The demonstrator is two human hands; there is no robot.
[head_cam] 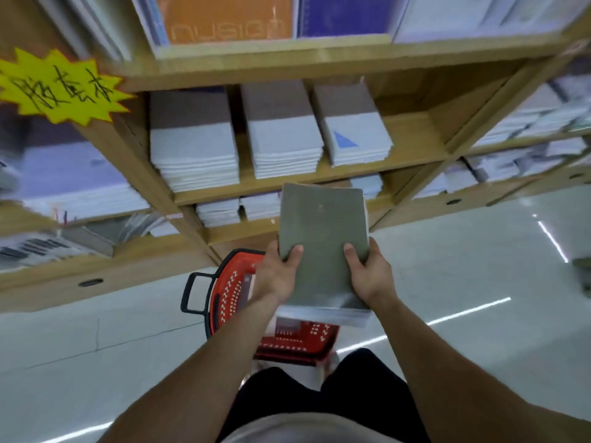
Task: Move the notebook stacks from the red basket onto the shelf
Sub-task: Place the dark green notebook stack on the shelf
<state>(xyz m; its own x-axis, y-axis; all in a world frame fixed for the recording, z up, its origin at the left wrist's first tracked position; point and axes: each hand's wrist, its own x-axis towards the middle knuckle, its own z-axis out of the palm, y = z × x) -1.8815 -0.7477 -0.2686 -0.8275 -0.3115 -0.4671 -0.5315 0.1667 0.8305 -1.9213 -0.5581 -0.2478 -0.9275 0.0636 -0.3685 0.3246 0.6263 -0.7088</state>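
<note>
Nearest, at the bottom edge: dark shorts (319, 404) and two bare forearms reaching forward. Further out, left hand (276, 276) curled round the left edge of a notebook stack (323, 231), thumb on top of the grey-green cover, fingers underneath. Right hand (371, 276) clamped on the right edge the same way, thumb laid on the cover. Stack held in the air between both hands, roughly level, long side pointing toward the shelf, white page edges showing at the near end. Directly below it, on the pale glossy floor (463, 251): red basket (228, 298) with a black handle (187, 292) swung out to the left, something grey and white partly visible inside. Beyond, wooden shelf (412, 145) with three white-and-brown piles (283, 135) side by side on the middle board. Higher left, yellow starburst sign (60, 87) with handwritten characters.
</note>
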